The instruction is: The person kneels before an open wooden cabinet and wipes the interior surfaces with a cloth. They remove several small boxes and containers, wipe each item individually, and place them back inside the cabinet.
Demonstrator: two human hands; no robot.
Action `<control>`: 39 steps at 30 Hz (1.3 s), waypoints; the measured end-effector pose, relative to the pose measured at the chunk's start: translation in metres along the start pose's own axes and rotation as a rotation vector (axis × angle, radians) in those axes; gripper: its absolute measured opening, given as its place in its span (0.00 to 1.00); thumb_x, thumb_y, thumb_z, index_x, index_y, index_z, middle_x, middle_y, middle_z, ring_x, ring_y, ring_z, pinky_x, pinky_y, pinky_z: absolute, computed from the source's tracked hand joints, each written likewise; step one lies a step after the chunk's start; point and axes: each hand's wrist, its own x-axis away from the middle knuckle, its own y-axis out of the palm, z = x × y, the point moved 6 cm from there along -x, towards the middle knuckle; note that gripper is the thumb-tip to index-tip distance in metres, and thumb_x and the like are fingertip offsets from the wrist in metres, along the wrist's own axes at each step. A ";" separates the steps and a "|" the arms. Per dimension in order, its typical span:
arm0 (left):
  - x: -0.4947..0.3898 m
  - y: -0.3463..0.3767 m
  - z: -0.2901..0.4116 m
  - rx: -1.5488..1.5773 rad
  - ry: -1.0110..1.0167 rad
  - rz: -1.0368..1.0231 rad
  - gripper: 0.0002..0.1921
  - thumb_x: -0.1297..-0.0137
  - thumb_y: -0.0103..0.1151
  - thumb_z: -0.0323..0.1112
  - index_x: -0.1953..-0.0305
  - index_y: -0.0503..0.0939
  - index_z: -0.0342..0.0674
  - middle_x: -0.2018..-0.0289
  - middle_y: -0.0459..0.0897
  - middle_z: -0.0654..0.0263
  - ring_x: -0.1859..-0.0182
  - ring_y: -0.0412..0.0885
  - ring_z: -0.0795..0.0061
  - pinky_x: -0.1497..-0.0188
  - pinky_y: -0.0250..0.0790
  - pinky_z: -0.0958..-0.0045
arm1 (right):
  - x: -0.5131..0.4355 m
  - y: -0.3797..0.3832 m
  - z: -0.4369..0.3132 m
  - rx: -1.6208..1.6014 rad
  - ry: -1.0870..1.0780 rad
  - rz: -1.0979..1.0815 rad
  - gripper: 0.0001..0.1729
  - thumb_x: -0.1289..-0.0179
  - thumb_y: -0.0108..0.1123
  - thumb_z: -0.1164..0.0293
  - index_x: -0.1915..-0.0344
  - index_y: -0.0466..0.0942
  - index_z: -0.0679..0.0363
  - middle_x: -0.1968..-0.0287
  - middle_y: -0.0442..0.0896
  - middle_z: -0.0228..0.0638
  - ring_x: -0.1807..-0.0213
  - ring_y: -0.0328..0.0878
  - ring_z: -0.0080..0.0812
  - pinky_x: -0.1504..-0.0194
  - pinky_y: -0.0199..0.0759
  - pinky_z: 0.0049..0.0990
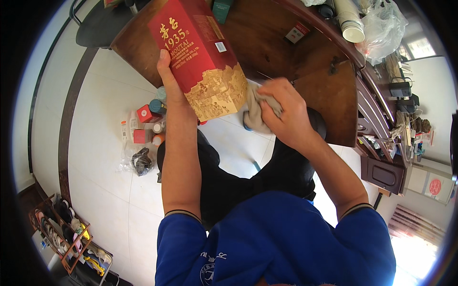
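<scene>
My left hand grips a tall red and gold Moutai liquor box along its left side, with the thumb on the printed front. The box is tilted, its gold end towards me, above the floor and the edge of the wooden cabinet compartment. Beside its lower right edge, my right hand pinches a bunched greyish-beige cloth, which hangs down at the box's corner. Whether the cloth touches the box cannot be told. My right fingers are slightly blurred.
The brown wooden compartment holds a green box and a small red and white packet. Small boxes, bottles and a black plastic bag lie on the floor at left. Paper cups and a clear bag stand above right.
</scene>
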 end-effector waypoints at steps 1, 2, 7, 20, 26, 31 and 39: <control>0.001 0.002 0.001 0.004 0.006 0.015 0.37 0.24 0.54 0.68 0.27 0.73 0.45 0.34 0.83 0.58 0.38 0.84 0.60 0.37 0.80 0.56 | 0.009 -0.003 0.006 0.001 0.033 -0.070 0.15 0.34 0.63 0.82 0.47 0.83 0.66 0.52 0.85 0.44 0.48 0.86 0.43 0.43 0.79 0.34; 0.002 0.003 0.002 0.008 0.010 0.029 0.37 0.24 0.54 0.68 0.27 0.73 0.45 0.35 0.83 0.58 0.38 0.85 0.60 0.37 0.81 0.57 | 0.009 -0.013 0.010 -0.016 0.065 -0.027 0.15 0.35 0.64 0.81 0.48 0.84 0.65 0.53 0.86 0.44 0.48 0.87 0.44 0.44 0.80 0.35; 0.006 0.013 -0.011 0.042 -0.143 -0.137 0.38 0.26 0.59 0.67 0.28 0.74 0.45 0.36 0.85 0.59 0.38 0.86 0.63 0.37 0.81 0.59 | -0.052 -0.079 -0.017 -0.102 0.042 0.315 0.13 0.30 0.66 0.76 0.47 0.85 0.66 0.51 0.91 0.41 0.49 0.87 0.29 0.45 0.80 0.30; 0.050 0.030 -0.036 -0.155 -0.500 -0.257 0.46 0.40 0.77 0.65 0.32 0.77 0.34 0.43 0.89 0.56 0.46 0.90 0.70 0.42 0.84 0.67 | -0.189 -0.052 0.016 -0.156 0.027 -0.545 0.14 0.24 0.64 0.69 0.46 0.85 0.65 0.50 0.89 0.37 0.49 0.84 0.28 0.46 0.79 0.29; 0.043 0.035 -0.025 -0.117 -0.389 -0.188 0.42 0.34 0.72 0.63 0.32 0.77 0.34 0.44 0.89 0.56 0.45 0.90 0.68 0.41 0.84 0.67 | -0.144 -0.074 0.115 -0.053 0.254 -0.352 0.16 0.23 0.60 0.70 0.41 0.83 0.63 0.49 0.88 0.33 0.49 0.83 0.22 0.46 0.79 0.24; 0.030 0.034 -0.031 -0.149 -0.390 -0.286 0.41 0.31 0.69 0.63 0.32 0.76 0.33 0.43 0.89 0.56 0.44 0.90 0.68 0.40 0.84 0.66 | -0.116 -0.077 0.115 -0.442 0.397 -0.257 0.23 0.27 0.58 0.68 0.35 0.81 0.61 0.45 0.88 0.37 0.47 0.86 0.28 0.42 0.80 0.29; 0.035 0.048 -0.054 0.006 -0.451 -0.151 0.36 0.27 0.66 0.61 0.31 0.77 0.38 0.43 0.90 0.57 0.44 0.90 0.66 0.41 0.85 0.63 | -0.118 -0.073 0.068 -0.209 0.252 -0.483 0.33 0.27 0.56 0.73 0.23 0.70 0.61 0.35 0.83 0.39 0.34 0.81 0.27 0.31 0.75 0.29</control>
